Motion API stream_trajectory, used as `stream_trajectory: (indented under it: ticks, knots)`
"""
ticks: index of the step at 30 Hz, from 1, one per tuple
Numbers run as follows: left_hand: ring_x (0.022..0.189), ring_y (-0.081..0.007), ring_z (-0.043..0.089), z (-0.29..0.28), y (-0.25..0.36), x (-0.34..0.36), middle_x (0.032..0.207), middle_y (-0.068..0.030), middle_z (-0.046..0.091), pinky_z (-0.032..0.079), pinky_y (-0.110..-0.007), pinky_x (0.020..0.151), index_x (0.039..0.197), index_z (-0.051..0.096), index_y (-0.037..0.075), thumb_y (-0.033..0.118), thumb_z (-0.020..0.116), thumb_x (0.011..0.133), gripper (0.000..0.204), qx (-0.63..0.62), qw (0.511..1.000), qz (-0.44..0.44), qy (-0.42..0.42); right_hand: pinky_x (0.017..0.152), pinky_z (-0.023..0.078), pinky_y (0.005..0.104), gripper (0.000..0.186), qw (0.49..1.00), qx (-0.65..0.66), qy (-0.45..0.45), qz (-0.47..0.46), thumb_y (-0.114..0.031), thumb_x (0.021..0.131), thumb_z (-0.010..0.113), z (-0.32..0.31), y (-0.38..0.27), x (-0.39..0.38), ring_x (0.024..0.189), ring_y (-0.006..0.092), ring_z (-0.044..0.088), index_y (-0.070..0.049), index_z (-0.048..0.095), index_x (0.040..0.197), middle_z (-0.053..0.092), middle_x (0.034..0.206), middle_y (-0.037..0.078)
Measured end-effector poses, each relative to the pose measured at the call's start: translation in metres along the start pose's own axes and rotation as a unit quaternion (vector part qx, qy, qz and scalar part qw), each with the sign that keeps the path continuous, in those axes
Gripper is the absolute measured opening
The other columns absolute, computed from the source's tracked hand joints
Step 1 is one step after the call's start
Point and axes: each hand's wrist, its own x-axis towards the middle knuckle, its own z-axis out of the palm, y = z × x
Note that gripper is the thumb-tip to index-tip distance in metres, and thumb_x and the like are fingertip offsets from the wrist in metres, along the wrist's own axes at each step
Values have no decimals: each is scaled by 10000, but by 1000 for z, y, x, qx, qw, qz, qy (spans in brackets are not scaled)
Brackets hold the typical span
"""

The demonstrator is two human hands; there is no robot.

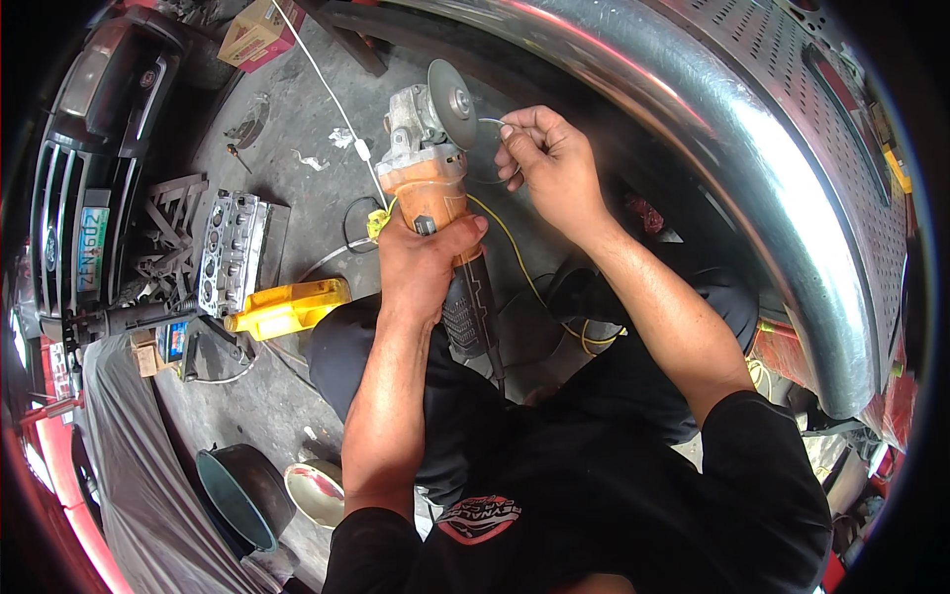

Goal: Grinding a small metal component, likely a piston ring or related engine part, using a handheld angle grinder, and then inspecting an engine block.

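Observation:
My left hand [416, 262] grips the body of an orange angle grinder [414, 183] with a grey metal gearhead and a black lower casing; its disc [443, 109] points upward. My right hand [544, 163], just right of the disc, pinches a thin grey wire or rod [488, 122] whose end reaches to beside the disc; whether it touches cannot be told. A yellow cord [510, 243] runs behind the grinder, and a white cord [336, 104] with a yellow plug or socket lies on the floor to the left of it.
A large curved chrome bumper [831, 247] arches along the right. On the left are a car front part [109, 148], a cylinder head [228, 247], a yellow plastic container [292, 307], a dark basin [237, 490] and a cream bucket [312, 490]. A cardboard box [255, 35] sits at the top.

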Motion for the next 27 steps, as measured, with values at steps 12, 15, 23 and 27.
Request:
stream_trajectory:
  ticks: [12,15,23,27]
  knots:
    - [803,-157,712,3,-1,1,963,-52,710,626,-336,706,1121,693,0,-5,831,850,305,1,1000,-6,10,646,555,283,168,1000,0,-2,-4,-113,1081,621,-3,3,-1,746,112,668,16,663,1181,711,859,62]
    - [790,-156,709,2,-3,1,947,-50,708,621,-332,702,1105,690,1,-3,832,845,296,-1,1000,-3,5,643,555,282,166,1000,-2,-2,-9,-115,1081,623,-3,1,-1,744,111,668,12,665,1178,711,856,60]
    - [774,-156,702,5,-2,2,936,-52,705,614,-331,693,1082,688,4,-3,829,846,275,-2,1000,-3,2,636,554,282,156,1000,-9,-4,-6,-118,1093,627,-4,-1,-1,739,106,666,10,667,1174,707,850,52]
    - [780,-159,704,5,-2,3,943,-54,704,615,-335,697,1092,687,4,4,835,843,289,4,1000,-13,1,632,549,278,148,1000,-11,-6,-7,-117,1109,623,-5,0,-1,735,103,659,6,661,1182,697,847,48]
